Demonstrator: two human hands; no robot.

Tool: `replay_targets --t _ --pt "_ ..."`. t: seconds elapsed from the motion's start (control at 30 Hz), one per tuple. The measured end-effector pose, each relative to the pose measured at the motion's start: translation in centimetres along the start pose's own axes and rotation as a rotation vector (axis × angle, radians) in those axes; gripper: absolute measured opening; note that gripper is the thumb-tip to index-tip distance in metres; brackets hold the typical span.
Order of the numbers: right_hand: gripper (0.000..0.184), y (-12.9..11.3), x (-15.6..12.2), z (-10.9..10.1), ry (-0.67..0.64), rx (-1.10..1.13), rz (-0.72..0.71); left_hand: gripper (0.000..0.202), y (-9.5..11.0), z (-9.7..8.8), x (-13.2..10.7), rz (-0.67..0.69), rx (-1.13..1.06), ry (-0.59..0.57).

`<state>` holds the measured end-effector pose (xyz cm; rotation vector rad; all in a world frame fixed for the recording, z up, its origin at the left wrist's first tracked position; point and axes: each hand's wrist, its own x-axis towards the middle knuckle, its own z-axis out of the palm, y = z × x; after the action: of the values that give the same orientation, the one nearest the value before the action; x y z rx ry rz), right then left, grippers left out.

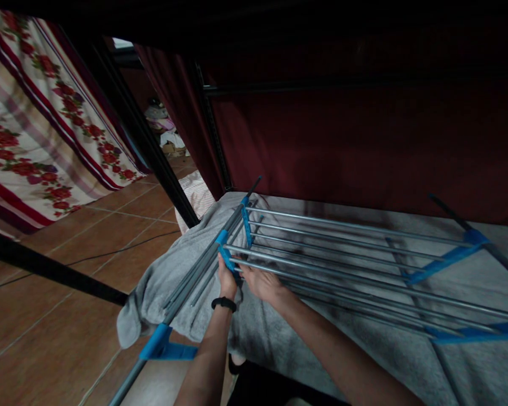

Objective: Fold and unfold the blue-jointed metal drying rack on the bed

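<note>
Clasping, at seven o'clock near centre, a blue bracket (223,251) in the left hand (227,277); curling the right hand (260,282) close against it, grip partly hidden. Laying a drying rack (342,274) across grey blanket (144,293), centre towards four o'clock. Best handled by bracing the bracket squarely and keeping metal rods (355,226) aligned, unforced. Showing no recognisable container.

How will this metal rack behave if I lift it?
The rack probably stays stiff, given its straight metal rods. Wide gaps between them suggest it's light for its size. Being long, it may tip if lifted only at one end.
</note>
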<state>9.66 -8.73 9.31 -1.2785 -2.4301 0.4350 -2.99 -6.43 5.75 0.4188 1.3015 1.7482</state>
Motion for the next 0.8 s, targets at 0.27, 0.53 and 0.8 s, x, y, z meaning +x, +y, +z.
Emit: replay_targets --t 0.27,0.53,0.8 --pt "0.065 0.5 -0.2 -0.2 -0.081 0.01 -0.029 0.061 -0.3 0.1 0.0 0.006 0.012 -0.008" --pt "0.067 0.4 -0.2 -0.8 -0.118 0.007 -0.053 0.057 -0.8 -0.3 0.6 -0.01 0.017 0.025" --pt "0.063 0.5 0.1 -1.1 -0.149 0.026 -0.056 0.056 -0.9 -0.2 0.8 -0.047 -0.01 0.027"
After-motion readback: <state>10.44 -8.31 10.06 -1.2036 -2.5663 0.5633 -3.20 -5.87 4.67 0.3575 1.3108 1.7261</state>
